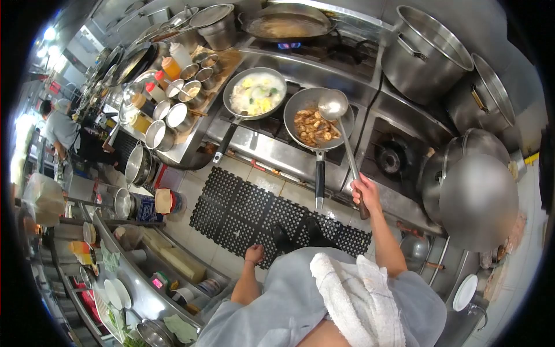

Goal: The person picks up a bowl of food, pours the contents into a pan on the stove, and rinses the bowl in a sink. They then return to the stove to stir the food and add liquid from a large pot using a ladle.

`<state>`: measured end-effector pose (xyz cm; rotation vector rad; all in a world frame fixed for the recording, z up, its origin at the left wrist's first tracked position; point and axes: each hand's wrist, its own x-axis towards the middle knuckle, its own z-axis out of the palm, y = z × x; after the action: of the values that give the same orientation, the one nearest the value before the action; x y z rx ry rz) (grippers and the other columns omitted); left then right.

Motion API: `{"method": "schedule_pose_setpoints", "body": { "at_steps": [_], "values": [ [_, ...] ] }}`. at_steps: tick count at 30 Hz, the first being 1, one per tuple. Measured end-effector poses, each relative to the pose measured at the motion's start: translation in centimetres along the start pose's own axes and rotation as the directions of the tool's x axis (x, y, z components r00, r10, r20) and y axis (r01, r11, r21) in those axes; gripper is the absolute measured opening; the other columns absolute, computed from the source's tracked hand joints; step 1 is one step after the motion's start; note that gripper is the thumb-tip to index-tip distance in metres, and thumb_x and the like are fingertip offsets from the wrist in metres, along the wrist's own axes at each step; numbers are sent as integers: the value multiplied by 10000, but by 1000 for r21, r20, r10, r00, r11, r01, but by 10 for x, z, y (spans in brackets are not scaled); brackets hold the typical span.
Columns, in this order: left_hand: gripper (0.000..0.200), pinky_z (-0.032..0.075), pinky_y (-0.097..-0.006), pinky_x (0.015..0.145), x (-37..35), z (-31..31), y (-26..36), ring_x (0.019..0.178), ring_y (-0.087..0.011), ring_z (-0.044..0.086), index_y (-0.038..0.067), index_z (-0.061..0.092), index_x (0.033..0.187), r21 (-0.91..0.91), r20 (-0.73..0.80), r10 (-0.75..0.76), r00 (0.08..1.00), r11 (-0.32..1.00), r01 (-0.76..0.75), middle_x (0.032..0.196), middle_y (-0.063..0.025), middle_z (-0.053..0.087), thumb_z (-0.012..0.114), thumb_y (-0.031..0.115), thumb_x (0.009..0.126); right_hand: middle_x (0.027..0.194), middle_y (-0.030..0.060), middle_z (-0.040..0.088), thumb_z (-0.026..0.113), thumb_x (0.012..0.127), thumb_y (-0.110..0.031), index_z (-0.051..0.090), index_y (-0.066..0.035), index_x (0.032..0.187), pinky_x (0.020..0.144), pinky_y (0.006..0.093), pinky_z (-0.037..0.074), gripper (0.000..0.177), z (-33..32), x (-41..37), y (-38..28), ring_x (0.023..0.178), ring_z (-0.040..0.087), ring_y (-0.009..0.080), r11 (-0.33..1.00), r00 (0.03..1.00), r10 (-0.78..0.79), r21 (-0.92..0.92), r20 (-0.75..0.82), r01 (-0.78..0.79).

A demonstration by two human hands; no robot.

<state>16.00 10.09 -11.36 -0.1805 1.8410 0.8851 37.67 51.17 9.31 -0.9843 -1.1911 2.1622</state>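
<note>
My right hand [365, 194] is wrapped round the handle of a long metal ladle [333, 104]. The ladle's bowl is over the right side of a frying pan [292, 122] that holds browned pieces of food [312, 127]. This pan's black handle [319, 179] points toward me, and no hand touches it. To its left, a second pan [231, 99] holds a white, bubbling mixture with yellow and green bits [260, 95]. My left hand [254, 253] hangs low above the black floor mat, its fingers curled closed, with nothing visible in them.
A wide pan [286, 26] sits over a blue flame at the back. Large steel pots [425, 55] stand at the right. Sauce bottles [171, 68] and metal containers [159, 136] crowd the left counter. Two people [60, 127] are far left. A shelf unit [133, 263] is beside my left arm.
</note>
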Motion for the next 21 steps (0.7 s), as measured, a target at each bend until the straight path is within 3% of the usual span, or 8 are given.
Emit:
{"method": "schedule_pose_setpoints", "body": {
  "at_steps": [3, 4, 7, 8, 11, 15, 19, 21],
  "values": [
    [201, 468, -263, 429, 11, 1, -18, 558, -152, 607, 46, 584, 988, 53, -35, -54, 998, 997, 56, 706, -8, 590, 533, 225, 912, 774, 31, 500, 490, 941, -155, 460, 1, 1245, 405, 208, 359, 343, -5, 14, 15, 541, 439, 67, 992, 999, 47, 120, 9, -48],
    [221, 475, -267, 449, 9, 2, -19, 540, -152, 600, 42, 607, 969, 81, -43, -46, 998, 995, 50, 702, -24, 608, 539, 243, 904, 841, 60, 555, 485, 950, -179, 483, 15, 1186, 437, 221, 392, 305, -4, 16, 16, 572, 484, 87, 990, 997, 16, 139, 70, -25],
    [274, 491, -278, 493, 3, 5, -24, 513, -153, 593, 33, 658, 925, 134, -75, -24, 997, 990, 34, 699, -63, 651, 552, 282, 887, 896, 70, 592, 501, 956, -202, 500, -21, 1164, 490, 251, 457, 276, -1, 20, 12, 620, 557, 121, 996, 997, 76, 46, 17, -76],
    [279, 494, -280, 497, 1, 7, -24, 520, -155, 602, 32, 662, 920, 125, -97, -8, 995, 992, 20, 705, -70, 655, 553, 286, 886, 1015, 92, 605, 491, 963, -221, 476, -25, 1243, 571, 252, 500, 342, -4, 21, 6, 715, 607, 142, 992, 991, 126, 21, 49, -127],
    [252, 501, -282, 498, -3, 10, -21, 572, -161, 638, 41, 665, 954, 64, -128, -3, 992, 998, 12, 730, -76, 663, 571, 260, 872, 1074, 87, 597, 504, 959, -251, 428, -25, 1324, 632, 252, 514, 436, 3, 19, -10, 782, 615, 149, 984, 993, 114, -137, 20, -110],
    [219, 472, -274, 460, -16, 16, -15, 541, -142, 593, 45, 617, 1004, 10, -92, -42, 995, 999, 43, 729, -29, 625, 568, 223, 886, 1081, 87, 594, 544, 939, -329, 410, -19, 1350, 705, 287, 514, 533, -29, 28, 3, 831, 613, 164, 982, 997, 67, -174, -43, -73],
    [219, 479, -284, 458, -18, 20, -24, 525, -159, 600, 26, 640, 948, -50, -120, -39, 992, 998, 33, 723, -56, 648, 573, 219, 871, 1062, 93, 610, 538, 940, -348, 463, -32, 1292, 714, 308, 509, 479, -47, 20, 12, 849, 615, 177, 989, 982, 145, 13, -121, -144],
    [218, 476, -284, 454, -7, 22, -38, 520, -160, 597, 31, 645, 920, -57, -116, -47, 992, 998, 41, 718, -57, 647, 570, 230, 874, 1060, 100, 612, 526, 947, -342, 494, -34, 1220, 698, 308, 514, 414, -48, 14, 25, 826, 621, 189, 975, 980, 187, 136, -69, -177]
  ]
}}
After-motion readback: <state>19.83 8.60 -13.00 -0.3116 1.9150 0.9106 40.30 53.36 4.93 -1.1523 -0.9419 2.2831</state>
